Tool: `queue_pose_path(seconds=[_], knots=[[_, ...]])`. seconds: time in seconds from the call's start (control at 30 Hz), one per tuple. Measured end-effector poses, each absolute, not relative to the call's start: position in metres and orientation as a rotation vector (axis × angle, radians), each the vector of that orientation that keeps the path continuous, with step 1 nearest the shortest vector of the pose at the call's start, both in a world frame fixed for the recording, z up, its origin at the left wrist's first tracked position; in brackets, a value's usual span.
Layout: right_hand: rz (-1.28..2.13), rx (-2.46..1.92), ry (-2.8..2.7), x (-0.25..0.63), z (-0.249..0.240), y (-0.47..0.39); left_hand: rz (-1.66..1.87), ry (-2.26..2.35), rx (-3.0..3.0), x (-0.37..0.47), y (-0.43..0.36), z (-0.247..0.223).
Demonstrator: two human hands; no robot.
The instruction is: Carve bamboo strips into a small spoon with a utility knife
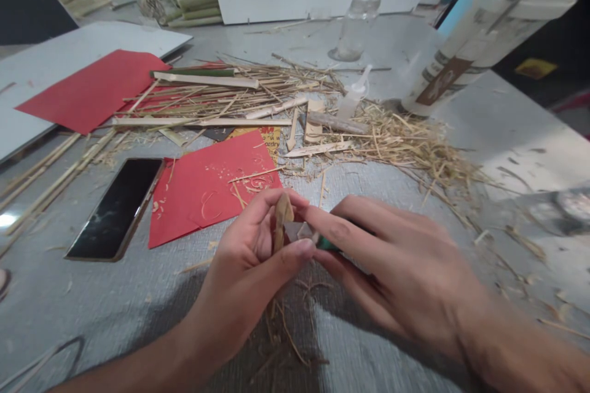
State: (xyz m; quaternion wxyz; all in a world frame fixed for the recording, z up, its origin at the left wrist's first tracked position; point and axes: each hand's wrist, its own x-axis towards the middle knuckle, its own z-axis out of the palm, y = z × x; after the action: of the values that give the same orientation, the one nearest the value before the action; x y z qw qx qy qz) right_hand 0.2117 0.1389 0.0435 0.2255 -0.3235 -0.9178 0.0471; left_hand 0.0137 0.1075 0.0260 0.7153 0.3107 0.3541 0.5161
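Observation:
Near the lower centre, my left hand (251, 276) is wrapped round a small tan wooden piece (284, 212) that stands roughly upright between thumb and fingers. My right hand (387, 252) grips a green-handled tool (326, 244), most of which is hidden in the palm. The tool's grey blade (297, 231) lies against or close beside the wooden piece; whether they touch is unclear. My left thumb tip rests by the blade, and the fingertips of both hands nearly meet. Thin straw strands (288, 331) show below my hands.
A black phone (117, 209) and a red sheet (212, 190) with shavings lie left. Behind are a straw pile (405, 141), split stalks (203, 123), a small glue bottle (354, 98) and a glass jar (357, 27). A large white bottle (479, 37) stands tilted at right.

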Motion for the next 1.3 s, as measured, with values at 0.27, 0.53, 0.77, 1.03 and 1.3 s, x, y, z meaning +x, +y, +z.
queue_pose_path(seconds=[0.27,0.53,0.77,1.03,1.3], knots=[[0.156,-0.899,-2.524,0.2096,0.0438,0.1365,1.087,0.787,0.664,0.0123,0.1042,0.0265],[0.122,-0.897,-2.512,0.2104,0.0435,0.1365,1.092,0.805,0.661,0.0139,0.1032,0.0263],[0.122,-0.887,-2.503,0.212,0.0417,0.1383,1.108,0.851,0.693,0.0118,0.105,0.0257],[0.142,-0.876,-2.547,0.2133,0.0455,0.1393,1.129,0.874,0.708,0.0144,0.1078,0.0268],[0.159,-0.89,-2.546,0.214,0.0435,0.1383,1.114,0.885,0.693,0.0139,0.1076,0.0272]])
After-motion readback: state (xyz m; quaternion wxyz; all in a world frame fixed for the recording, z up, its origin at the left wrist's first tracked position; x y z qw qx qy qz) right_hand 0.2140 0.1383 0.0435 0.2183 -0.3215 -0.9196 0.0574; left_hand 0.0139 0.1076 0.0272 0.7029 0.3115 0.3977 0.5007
